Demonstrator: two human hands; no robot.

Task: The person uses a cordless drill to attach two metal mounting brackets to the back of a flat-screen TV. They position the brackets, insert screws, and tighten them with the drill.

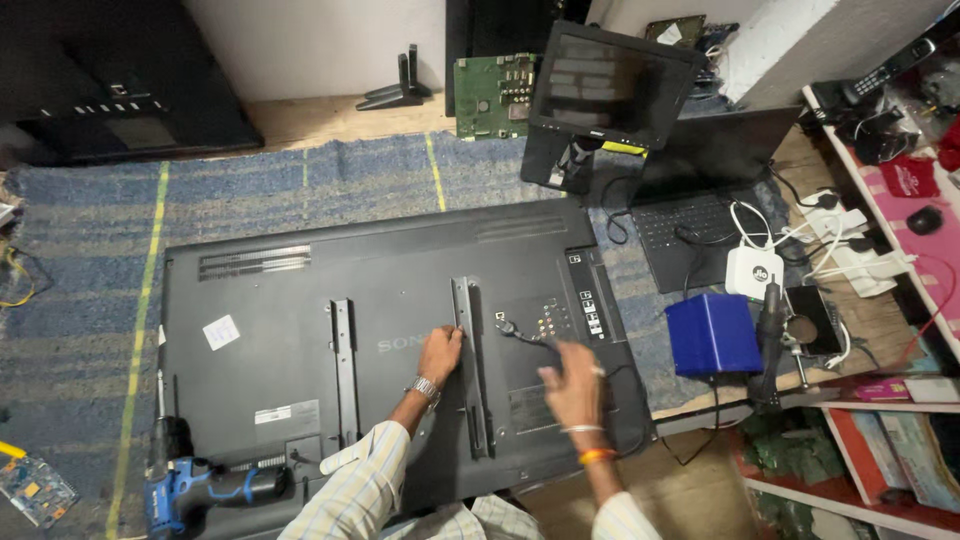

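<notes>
A large black flat television (290, 300) lies face down on a blue woven rug (90, 250). Two grey metal mounting rails are fixed to its back, one (343, 370) to the left and one (472, 365) near the middle. My left hand (440, 352) rests with its fingers against the middle rail. My right hand (575, 378) pinches a thin black cable whose plug (507, 326) sits by the panel of ports. A watch is on my left wrist and bangles on my right.
A blue cordless drill (195, 487) lies on the television's lower left corner. A blue box (712, 333), a soldering tool, a white router, a laptop (700, 215) and a small monitor (610, 85) crowd the right. A green circuit board (490, 95) leans at the back.
</notes>
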